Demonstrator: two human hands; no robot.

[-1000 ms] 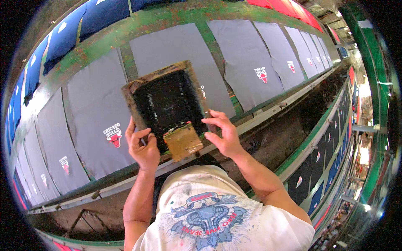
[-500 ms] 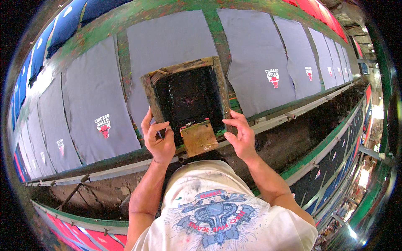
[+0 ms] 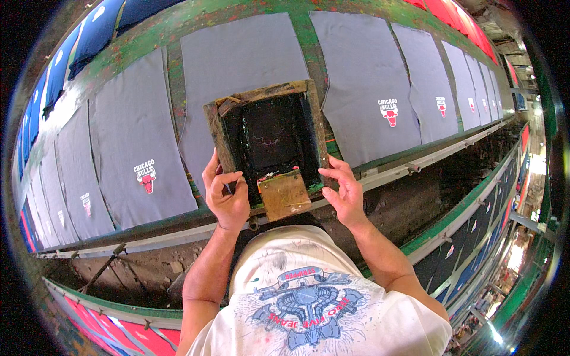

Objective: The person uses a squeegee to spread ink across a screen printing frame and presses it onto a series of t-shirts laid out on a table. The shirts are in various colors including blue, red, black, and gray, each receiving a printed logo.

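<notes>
A wooden-framed printing screen (image 3: 270,92), its inside dark with ink, lies over the near part of a grey fabric panel (image 3: 243,50). My left hand (image 3: 228,193) is closed on the frame's left side near its lower corner, thumb and fingers bent. At the right rail, my right hand (image 3: 343,191) grips with fingertips and thumb. A squeegee with a worn, yellowish-brown wooden handle (image 3: 285,197) leans on the screen's near end, between my hands. Its blade edge is hidden inside the frame.
Printed grey panels (image 3: 368,77) lie in a row on the long green table (image 3: 172,77), both sides of the screen. A metal rail (image 3: 172,237) runs along its near edge. Blue cloth (image 3: 95,35) and red cloth (image 3: 469,29) lie beyond; another table (image 3: 415,243) stands behind me.
The screen and both hands sit very slightly farther right in the picture. The grip on the frame stays the same, and the squeegee still rests at the near end.
</notes>
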